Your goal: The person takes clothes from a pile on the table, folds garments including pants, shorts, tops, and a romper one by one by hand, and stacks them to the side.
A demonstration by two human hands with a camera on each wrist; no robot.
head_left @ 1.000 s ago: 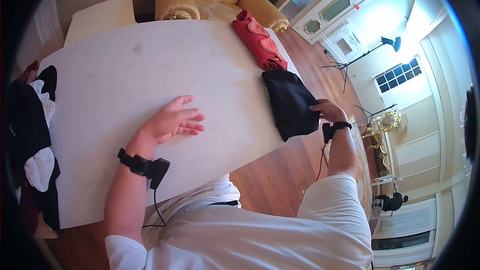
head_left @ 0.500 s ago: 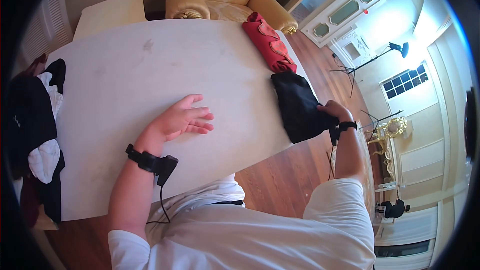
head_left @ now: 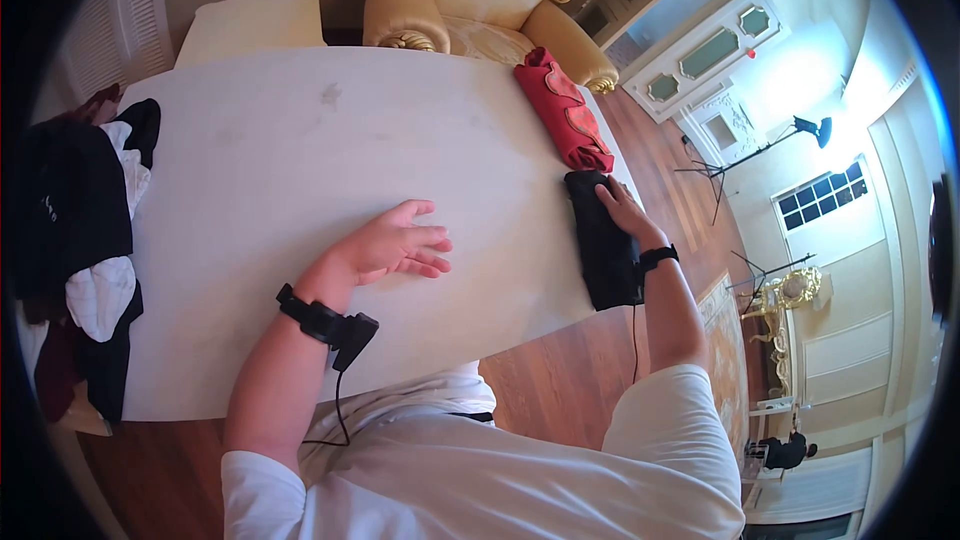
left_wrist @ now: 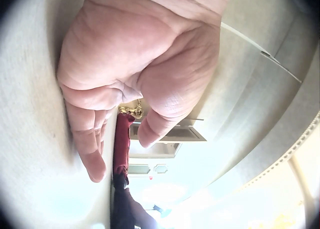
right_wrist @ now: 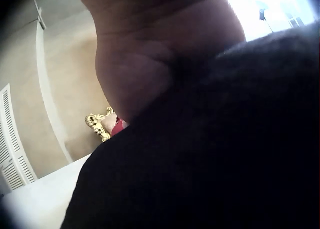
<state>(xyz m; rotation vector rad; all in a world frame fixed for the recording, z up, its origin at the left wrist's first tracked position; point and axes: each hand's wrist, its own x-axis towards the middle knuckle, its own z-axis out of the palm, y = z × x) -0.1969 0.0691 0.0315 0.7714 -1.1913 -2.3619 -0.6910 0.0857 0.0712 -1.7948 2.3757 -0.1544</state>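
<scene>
A black folded cloth [head_left: 606,250] lies along the right edge of the white table [head_left: 300,170], narrow and longish. My right hand [head_left: 628,210] rests on its far outer part, fingers extended over the fabric; in the right wrist view the dark cloth [right_wrist: 200,169] fills most of the picture and hides the fingers. Just beyond it lies a red folded bundle [head_left: 565,110] with scalloped flaps. Over the middle of the table, my left hand [head_left: 395,242] holds nothing, its fingers spread and loosely bent. The left wrist view shows that palm [left_wrist: 120,48] close beside the tabletop.
At the left table edge a pile of black, white and dark red clothes [head_left: 85,210] hangs partly over. A gold armchair [head_left: 480,0] stands behind the table, beside a cream-covered surface [head_left: 250,25]. To the right are wooden floor and a light on a stand [head_left: 770,140].
My right hand has folded the outer side of the black cloth inward, making it narrower, and moved from its near outer edge up to its far end. The left hand keeps its pose.
</scene>
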